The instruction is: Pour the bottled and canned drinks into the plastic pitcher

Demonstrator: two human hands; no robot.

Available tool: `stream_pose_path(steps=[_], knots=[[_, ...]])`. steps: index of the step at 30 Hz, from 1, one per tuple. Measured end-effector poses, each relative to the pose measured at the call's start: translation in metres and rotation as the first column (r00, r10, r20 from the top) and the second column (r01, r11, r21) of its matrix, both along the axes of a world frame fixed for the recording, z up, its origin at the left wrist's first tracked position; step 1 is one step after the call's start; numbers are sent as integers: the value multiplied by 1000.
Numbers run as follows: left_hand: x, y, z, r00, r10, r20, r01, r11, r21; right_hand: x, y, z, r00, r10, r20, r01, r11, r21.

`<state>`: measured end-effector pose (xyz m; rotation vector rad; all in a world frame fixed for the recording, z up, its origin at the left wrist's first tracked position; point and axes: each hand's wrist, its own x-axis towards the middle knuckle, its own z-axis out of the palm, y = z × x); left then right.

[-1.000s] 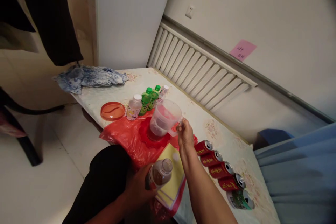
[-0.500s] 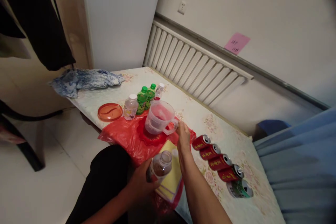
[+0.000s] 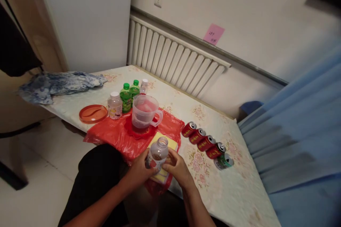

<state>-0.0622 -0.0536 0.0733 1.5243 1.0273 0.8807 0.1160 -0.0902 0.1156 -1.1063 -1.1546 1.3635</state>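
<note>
An uncapped clear plastic bottle (image 3: 158, 154) with a printed label is upright over the table's near edge. My left hand (image 3: 139, 168) wraps round its left side. On the other side, my right hand (image 3: 178, 168) has its thumb and fingers curled against the bottle. Beyond them a translucent measuring jug (image 3: 144, 115), its handle to the right, stands on a red scalloped dish (image 3: 129, 131). Beneath lies a red plastic bag (image 3: 106, 133). A yellow sheet or booklet (image 3: 170, 143) lies partly behind the bottle.
Left of the jug are a white-capped bottle (image 3: 114, 106), green-capped bottles (image 3: 126, 97) and an orange lid (image 3: 93, 114). Another white-capped bottle (image 3: 144, 87) stands behind. Several red cans (image 3: 206, 143) and a green can (image 3: 223, 162) line the right. A blue patterned cloth (image 3: 64, 83) lies far left.
My right hand has let go of the jug's handle and come back to the bottle. The jug stays on the dish. The view has swung to the right.
</note>
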Motion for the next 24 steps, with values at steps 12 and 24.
stream_pose_path(steps=[12,24], knots=[[30,-16,8,966,-257,-30,258,964,67,16,-42,-2,935,-173,309,181,983,3],[56,-5,-15,956,-234,-175,258,957,131,65,-58,-15,816,-464,344,460,882,99]])
